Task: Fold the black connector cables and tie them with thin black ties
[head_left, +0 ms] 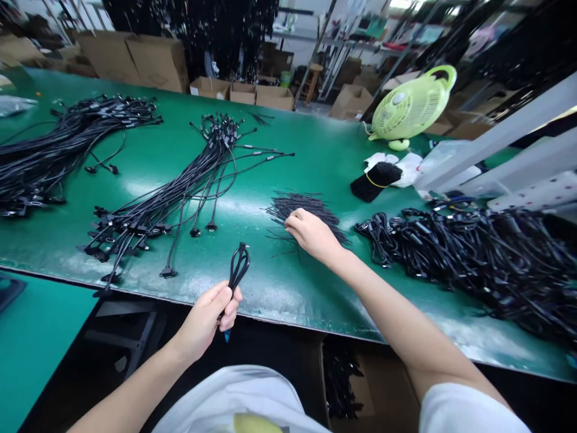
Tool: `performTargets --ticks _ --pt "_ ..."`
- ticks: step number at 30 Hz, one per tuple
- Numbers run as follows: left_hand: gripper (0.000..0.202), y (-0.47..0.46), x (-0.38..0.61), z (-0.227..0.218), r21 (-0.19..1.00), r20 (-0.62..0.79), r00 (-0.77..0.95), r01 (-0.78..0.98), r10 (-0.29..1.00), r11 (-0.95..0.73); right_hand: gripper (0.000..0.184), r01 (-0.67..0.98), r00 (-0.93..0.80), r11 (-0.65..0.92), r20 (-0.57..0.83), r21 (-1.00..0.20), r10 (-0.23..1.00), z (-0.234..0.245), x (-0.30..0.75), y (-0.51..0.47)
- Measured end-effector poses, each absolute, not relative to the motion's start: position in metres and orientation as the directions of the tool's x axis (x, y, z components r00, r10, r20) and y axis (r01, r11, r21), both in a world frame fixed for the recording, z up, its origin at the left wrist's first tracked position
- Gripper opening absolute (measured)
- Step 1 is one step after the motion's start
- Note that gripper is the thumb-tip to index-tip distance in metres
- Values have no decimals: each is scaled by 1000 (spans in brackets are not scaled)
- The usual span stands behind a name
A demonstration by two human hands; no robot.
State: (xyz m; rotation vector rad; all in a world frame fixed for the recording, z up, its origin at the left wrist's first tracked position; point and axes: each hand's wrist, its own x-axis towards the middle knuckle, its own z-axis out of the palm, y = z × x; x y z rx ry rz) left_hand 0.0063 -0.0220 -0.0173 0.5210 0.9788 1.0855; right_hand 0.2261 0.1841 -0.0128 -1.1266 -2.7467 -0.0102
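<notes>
My left hand (211,316) is closed round a black cable (240,267) folded into a small loop, held upright at the table's front edge. A connector shows at the loop's top, and a blue tip pokes out below the fingers. My right hand (311,234) reaches to a loose pile of thin black twist ties (322,210) in the middle of the table. Its fingers are pinched together at the pile's near left side; what lies between them is too small to make out.
Unfolded black cables (180,180) lie left of centre, with a bigger bunch (76,138) farther left. Bundled cables (469,258) heap up on the right. A banded black bundle (376,180) lies near a green fan (410,105). Below the table stands an open cardboard box (383,385).
</notes>
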Motion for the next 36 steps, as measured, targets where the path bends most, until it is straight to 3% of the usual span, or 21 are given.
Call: performTargets --ticks 3,5,7,10,12,15,17,19,21,23,27,30,33,36 --pt "40 -23 9 -17 794 -344 100 -499 934 346 19 667 -620 679 276 -307 734 -9 208 144" --pt "48 -21 12 -18 810 -284 106 -505 953 297 14 504 -629 643 266 -576 731 -13 191 110" --pt "56 -18 14 -22 818 -245 124 -505 961 274 14 352 -641 535 219 -768 736 -18 174 79" --pt "51 -15 14 -30 852 -238 85 -460 968 250 15 302 -612 478 217 -825 761 -22 161 49" --pt "44 -15 12 -33 907 -226 9 -363 974 214 16 386 -618 623 310 -680 722 -22 159 42" --pt "38 -15 8 -35 989 -124 -119 -91 985 113 21 460 -730 878 508 -131 458 -14 162 43" --pt "34 -15 4 -35 993 -10 -141 118 990 27 22 317 -832 925 529 210 166 -6 162 48" --pt "31 -14 -1 -36 970 32 -96 243 995 -8 25 122 -892 919 448 374 -63 3 161 55" --pt "27 -14 -6 -36 975 -71 1 211 997 69 27 -12 -930 900 327 436 -170 10 159 60" --pt "31 -15 -10 -35 972 -233 118 63 965 227 27 -91 -949 875 224 476 -220 16 157 63" --pt "59 -18 -12 -32 884 -369 232 -213 900 417 35 -151 -958 817 122 556 -260 23 154 60" --pt "74 -20 -7 -31 854 -420 205 -241 884 462 45 -148 -976 760 31 632 -216 26 149 51" --pt "68 -19 1 -33 884 -423 120 -164 898 438 48 -88 -995 753 -25 652 -95 27 146 40" --pt "58 -16 6 -37 926 -366 67 -71 928 370 51 21 -1000 782 28 623 5 25 146 33"
